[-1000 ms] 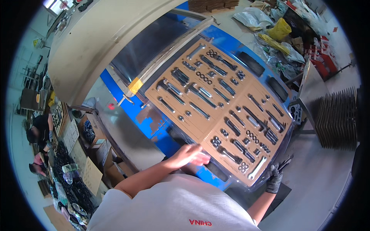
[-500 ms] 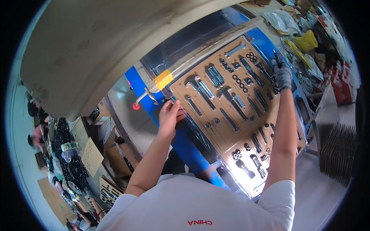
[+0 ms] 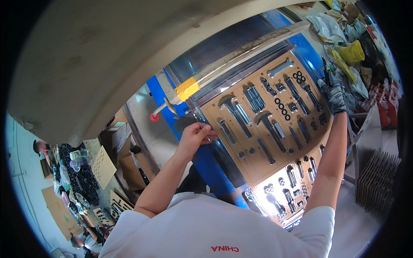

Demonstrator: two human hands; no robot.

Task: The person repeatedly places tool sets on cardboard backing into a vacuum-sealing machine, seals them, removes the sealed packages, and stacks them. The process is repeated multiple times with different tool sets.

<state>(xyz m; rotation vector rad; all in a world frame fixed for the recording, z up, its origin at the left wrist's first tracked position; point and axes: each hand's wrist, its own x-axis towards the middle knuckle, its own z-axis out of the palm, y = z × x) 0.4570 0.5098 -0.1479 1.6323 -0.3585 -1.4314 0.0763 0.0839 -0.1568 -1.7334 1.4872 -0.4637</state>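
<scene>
Beige, the hood hangs over our blue table. On it, our brown board, under clear film, sits farther from the beam than half a second ago. Our gloved right hand still grips a dark tool by the board's right edge; our bare left hand still pinches the film's left edge.

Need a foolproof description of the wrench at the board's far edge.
Start at the blue machine bed; a brown board of tools lies on it. Go to the board's far edge, beside the clustered black rings. The wrench is flat and pale silver, unlike its dark neighbours.
</scene>
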